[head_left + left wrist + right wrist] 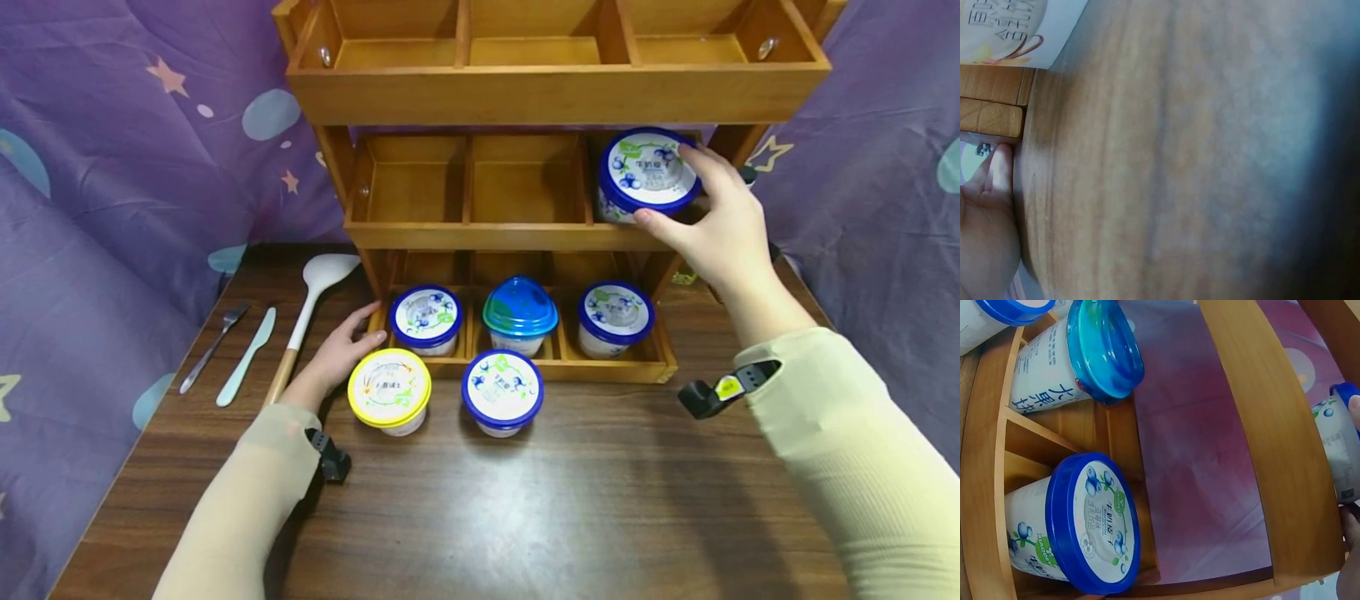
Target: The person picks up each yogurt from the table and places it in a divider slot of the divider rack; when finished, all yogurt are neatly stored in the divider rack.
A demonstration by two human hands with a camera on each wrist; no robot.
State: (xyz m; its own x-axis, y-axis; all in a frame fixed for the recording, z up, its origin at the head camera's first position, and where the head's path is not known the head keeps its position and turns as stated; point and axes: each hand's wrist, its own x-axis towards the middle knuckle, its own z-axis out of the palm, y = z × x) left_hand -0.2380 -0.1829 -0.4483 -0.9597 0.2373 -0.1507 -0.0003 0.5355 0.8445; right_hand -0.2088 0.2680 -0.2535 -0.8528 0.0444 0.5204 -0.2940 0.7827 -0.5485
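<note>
My right hand [723, 221] grips a tub with a dark blue lid [651, 171] by its right side, thumb at the near rim and fingers at the far side. The tub is at the right compartment of the shelf's middle tier; its lid shows blueberries, and its base is partly hidden by the tier's front board. In the right wrist view, this tub [1338, 447] and part of the fingers show at the right edge. My left hand [337, 354] rests against the left end of the wooden shelf's bottom tier [517, 372], fingers fairly straight, just behind the yellow-lidded tub [390, 390].
Blue-lidded tubs [426, 317] [617, 315] stand in the outer bottom compartments, flanking a cup with a domed blue lid [519, 312]. Another blue-lidded tub [502, 390] stands on the table before the shelf. A ladle [303, 312], mint knife [247, 358] and fork [213, 348] lie left.
</note>
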